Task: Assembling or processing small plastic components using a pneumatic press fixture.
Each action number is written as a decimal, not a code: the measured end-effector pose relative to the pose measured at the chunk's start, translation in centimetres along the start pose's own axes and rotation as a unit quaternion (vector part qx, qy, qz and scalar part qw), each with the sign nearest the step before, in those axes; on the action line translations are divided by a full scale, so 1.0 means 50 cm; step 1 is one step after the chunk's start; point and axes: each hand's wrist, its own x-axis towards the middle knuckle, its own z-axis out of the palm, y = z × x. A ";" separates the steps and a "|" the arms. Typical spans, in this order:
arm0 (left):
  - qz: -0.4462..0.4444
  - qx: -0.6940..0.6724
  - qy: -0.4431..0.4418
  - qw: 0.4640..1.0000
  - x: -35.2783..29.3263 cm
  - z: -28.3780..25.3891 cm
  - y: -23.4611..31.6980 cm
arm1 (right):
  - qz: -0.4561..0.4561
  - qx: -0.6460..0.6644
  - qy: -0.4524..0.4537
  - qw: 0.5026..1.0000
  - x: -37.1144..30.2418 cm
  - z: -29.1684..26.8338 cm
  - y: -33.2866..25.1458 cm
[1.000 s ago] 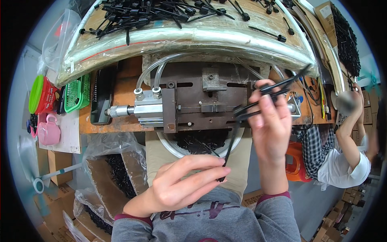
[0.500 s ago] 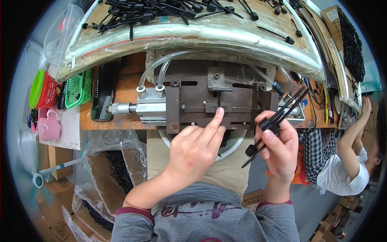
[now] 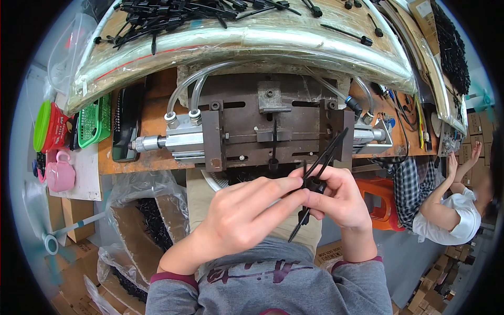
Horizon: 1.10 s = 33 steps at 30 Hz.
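In front of my waist, my right hand [image 3: 344, 202] is closed round a small bunch of black cable ties [image 3: 315, 184] with chunky heads, their thin ends sticking out up and down. My left hand [image 3: 244, 212] reaches across with thumb and fingers pinched at the same bunch; its exact hold is partly hidden. Beyond the hands sits a dark metal fixture [image 3: 239, 97]. One black cable tie [image 3: 274, 152] lies upright across the small block at its middle, head toward me, and no hand touches it.
Silver air cylinders [image 3: 186, 142] with clear hoses flank the fixture. A plastic-wrapped tray [image 3: 252, 39] behind it carries a pile of black ties. At left stand a green basket [image 3: 94, 123] and a pink cup [image 3: 60, 176]. A co-worker [image 3: 446, 212] sits at right near an orange stool [image 3: 388, 207].
My left hand has left the tie in the fixture and come back to the bunch. My right hand has brought the bunch inward and lower. The view has shifted slightly.
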 end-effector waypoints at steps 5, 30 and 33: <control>-0.063 -0.023 0.000 0.998 -0.007 -0.010 0.013 | 0.023 -0.017 -0.031 0.999 0.008 -0.003 -0.007; -0.087 -0.113 0.050 0.988 0.000 0.018 0.020 | -0.158 0.128 0.136 0.970 0.013 0.036 0.002; -0.099 -0.122 0.055 0.986 -0.005 0.007 0.014 | -0.121 0.174 0.070 0.975 0.016 0.040 -0.010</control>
